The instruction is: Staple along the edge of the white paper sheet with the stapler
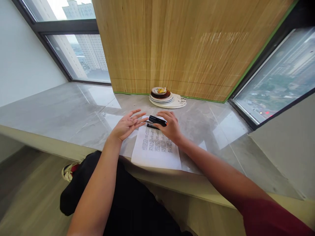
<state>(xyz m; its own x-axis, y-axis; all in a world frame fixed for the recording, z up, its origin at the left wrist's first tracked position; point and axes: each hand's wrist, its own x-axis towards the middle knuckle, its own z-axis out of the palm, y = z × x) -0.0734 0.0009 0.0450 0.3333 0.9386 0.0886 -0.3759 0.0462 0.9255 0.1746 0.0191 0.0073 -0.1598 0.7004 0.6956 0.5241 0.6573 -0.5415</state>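
A black stapler (157, 120) is over the top part of a printed sheet of paper (157, 159), on the grey stone ledge (103, 126). Its upper arm stands apart from the dark base, and a bit of silver metal shows at the left end. My right hand (171, 126) grips the stapler at its right end, thumb below and fingers over it. At the other end is my left hand (129, 124), palm turned up and fingers spread. A fingertip reaches the silver part; whether it touches or pinches anything there is too small to tell.
Behind the stapler, a stack of plates (161, 96) rests on a white oval platter (180, 103). A bamboo blind (172, 42) hangs at the back, between a left window (81, 55) and a right window (278, 75). The ledge's front edge runs just before my legs (133, 203).
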